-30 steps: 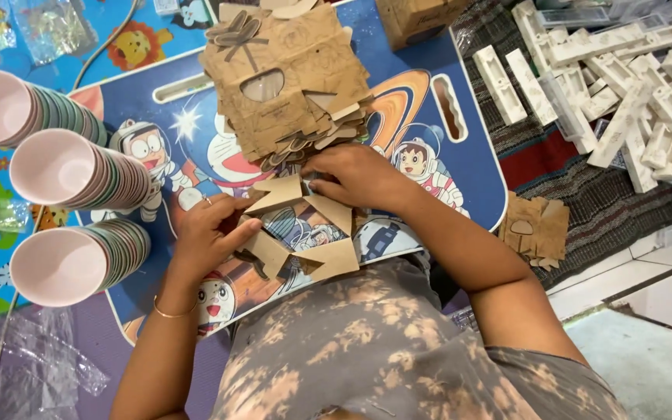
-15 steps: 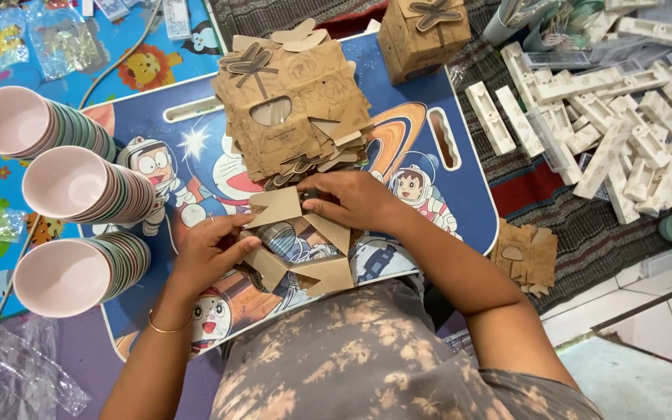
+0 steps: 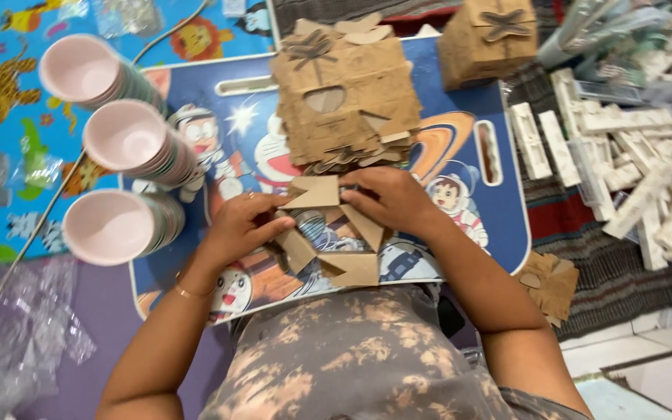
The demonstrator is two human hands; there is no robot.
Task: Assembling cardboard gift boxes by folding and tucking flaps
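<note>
At the near edge of the cartoon-printed lap table [image 3: 476,225], the left hand [image 3: 239,225] and right hand [image 3: 390,198] both grip a brown cardboard box blank [image 3: 336,233], fingers curled over its flaps; the left pinches the left side, the right presses down on the top flap. Just beyond the hands, touching the right knuckles, sits a stack of flat cardboard blanks [image 3: 348,97]. Along the table's left edge lie three stacks of pink paper cups [image 3: 122,136] on their sides. Past the far right corner stands a finished cardboard box [image 3: 488,39], and white foam pieces [image 3: 631,163] are heaped off the right edge.
</note>
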